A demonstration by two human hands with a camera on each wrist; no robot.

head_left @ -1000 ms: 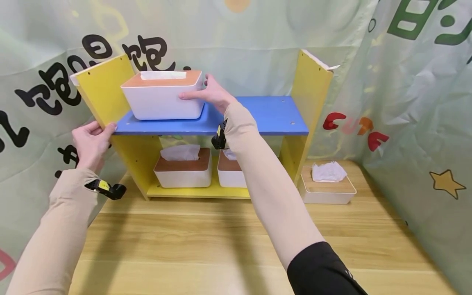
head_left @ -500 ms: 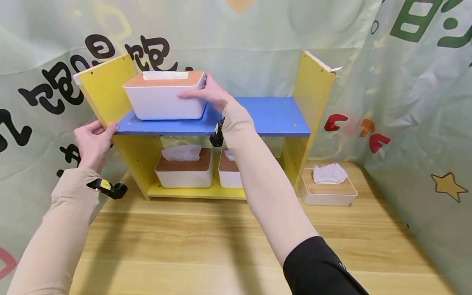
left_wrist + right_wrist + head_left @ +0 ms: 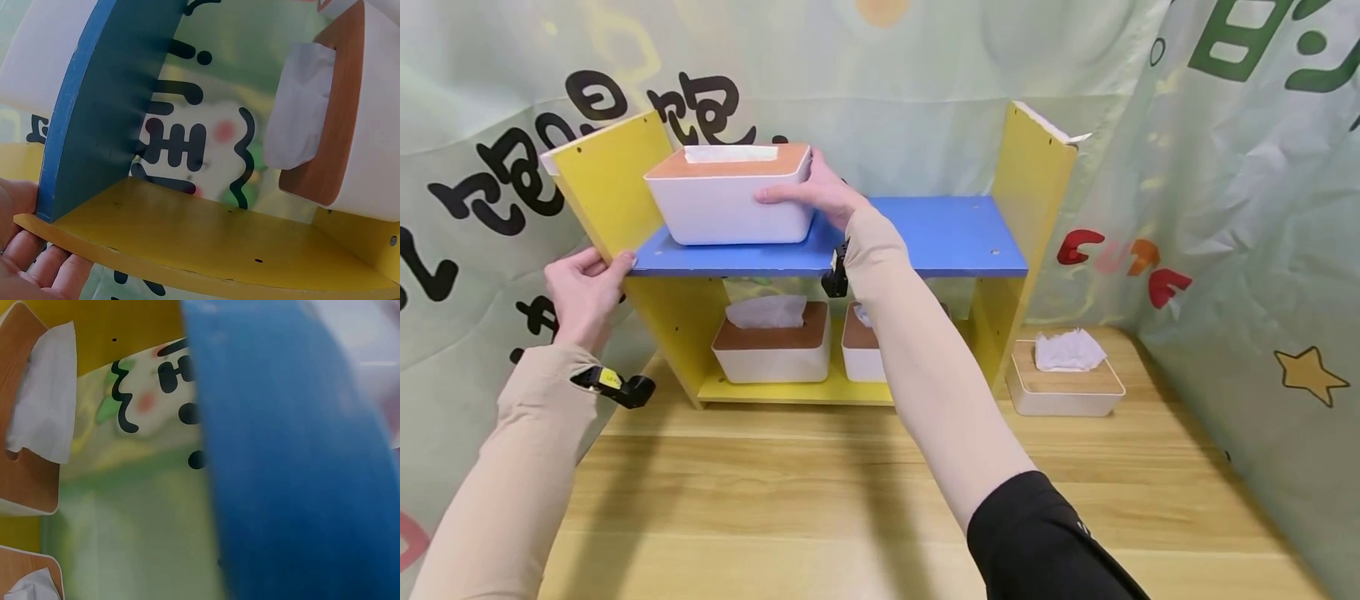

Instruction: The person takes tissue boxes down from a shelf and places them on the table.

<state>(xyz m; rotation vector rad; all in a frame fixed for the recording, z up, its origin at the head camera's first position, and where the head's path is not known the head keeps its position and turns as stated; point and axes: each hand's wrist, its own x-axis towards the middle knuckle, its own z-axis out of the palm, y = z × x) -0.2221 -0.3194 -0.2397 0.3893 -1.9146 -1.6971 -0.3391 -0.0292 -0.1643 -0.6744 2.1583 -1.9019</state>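
My right hand (image 3: 822,193) grips the right end of a white tissue box (image 3: 730,204) with a wood-coloured lid, its thumb across the front and the other fingers mostly hidden behind. The box sits at the left end of the blue shelf board (image 3: 917,237), with a strip of white tissue along its slot. My left hand (image 3: 580,292) holds the front edge of the yellow left side panel (image 3: 617,179). In the left wrist view, its thumb lies by the blue board (image 3: 47,156) and its fingers (image 3: 47,265) wrap the panel's outer side.
Below the board, a tissue box (image 3: 775,364) and a second tissue box (image 3: 862,364), partly hidden by my right arm, stand on the yellow bottom. Another tissue box (image 3: 1067,403) sits on the wooden table (image 3: 760,492) to the right. A printed cloth (image 3: 925,50) hangs behind.
My right hand's fingers have closed in around the box's right end, and that hand has shifted slightly left. The left hand keeps its hold on the panel.
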